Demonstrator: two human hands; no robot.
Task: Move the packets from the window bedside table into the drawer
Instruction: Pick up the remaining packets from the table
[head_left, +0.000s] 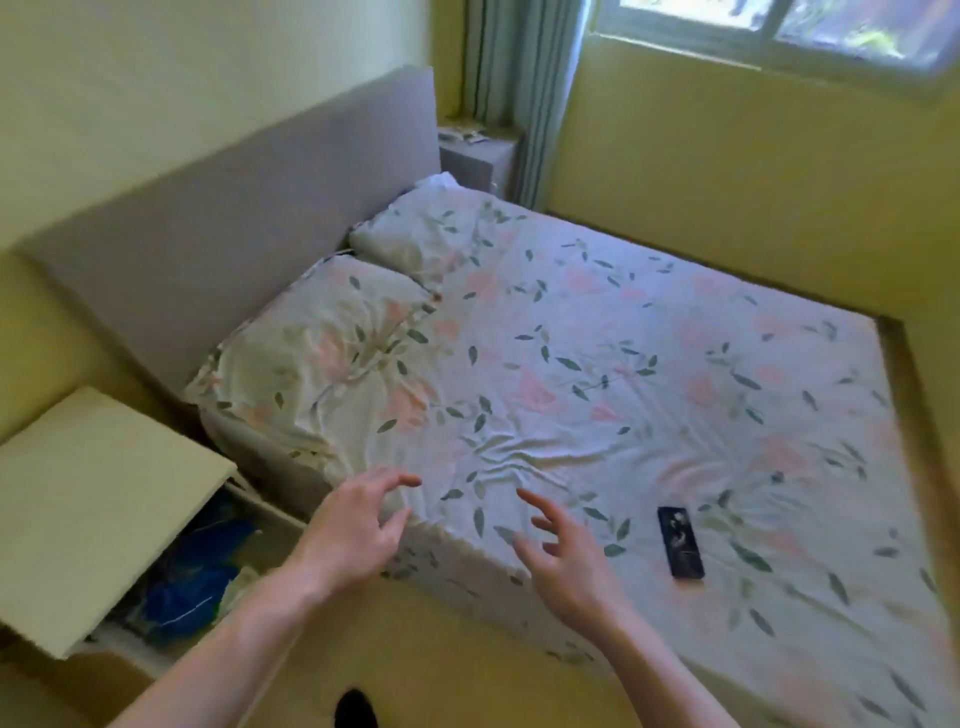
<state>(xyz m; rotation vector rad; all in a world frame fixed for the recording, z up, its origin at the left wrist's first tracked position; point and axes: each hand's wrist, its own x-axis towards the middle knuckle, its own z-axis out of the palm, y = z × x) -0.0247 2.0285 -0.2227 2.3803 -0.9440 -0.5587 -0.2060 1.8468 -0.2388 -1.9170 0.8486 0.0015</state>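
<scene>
Two bare hands reach out over the near corner of the bed (597, 364), both empty with fingers spread and loosely curled. The left hand (358, 530) hovers above the bed's edge, and the right hand (566, 556) is just beside it over the floral sheet; neither touches anything that can be made out. At the far side of the bed, under the curtain (519, 78) and beside the window (779, 31), stands the grey bedside table (475, 156), and the packets (462, 134) lie on its top as small pale shapes, too blurred to count. Near the left forearm, a white table (98, 493) has its drawer (260, 509) pulled open below the top, with blue bags (202, 571) and pale items inside. A dark phone (679, 542) lies flat on the sheet to the right of the right hand, well apart from the packets. Two floral pillows (332, 338) rest against the grey headboard (218, 218).
</scene>
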